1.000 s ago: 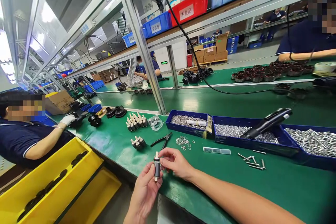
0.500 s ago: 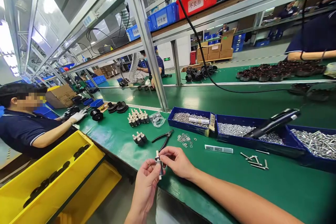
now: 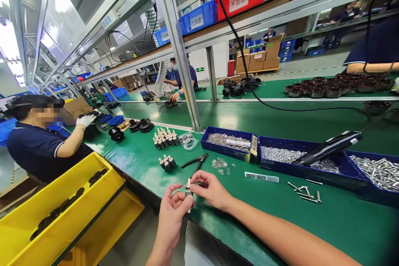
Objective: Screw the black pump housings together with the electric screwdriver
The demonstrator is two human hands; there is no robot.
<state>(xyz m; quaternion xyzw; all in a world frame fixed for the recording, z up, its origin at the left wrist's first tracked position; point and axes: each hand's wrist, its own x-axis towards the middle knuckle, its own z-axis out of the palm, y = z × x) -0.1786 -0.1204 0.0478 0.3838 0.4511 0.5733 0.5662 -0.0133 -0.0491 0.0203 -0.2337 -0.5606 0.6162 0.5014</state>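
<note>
Between my two hands, just over the table's front edge, is a small black-and-white cylindrical part (image 3: 188,193) with a white shaft, held roughly upright. My left hand (image 3: 173,212) pinches its lower body with the thumb, the forefinger lifted a little away. At the upper end, the thumb and fingers of my right hand (image 3: 211,191) are closed on the same part; whether they also hold a small ring is hidden. Black-handled pliers (image 3: 195,161) lie beyond my hands, near a scatter of small metal rings (image 3: 220,163). Several similar black-and-white parts (image 3: 167,162) stand to the left, with a larger group (image 3: 165,138) behind.
Blue bins of small metal pieces (image 3: 229,140) line the back, with a black tool (image 3: 330,149) lying across one. Loose metal pins (image 3: 305,192) and a clear strip (image 3: 261,177) lie at right. A yellow bin (image 3: 102,170) and a co-worker (image 3: 43,141) are at left.
My left forefinger has lifted away from the part, while both hands stay on it. The co-worker at left has raised a gloved hand. The whole view has shifted slightly.
</note>
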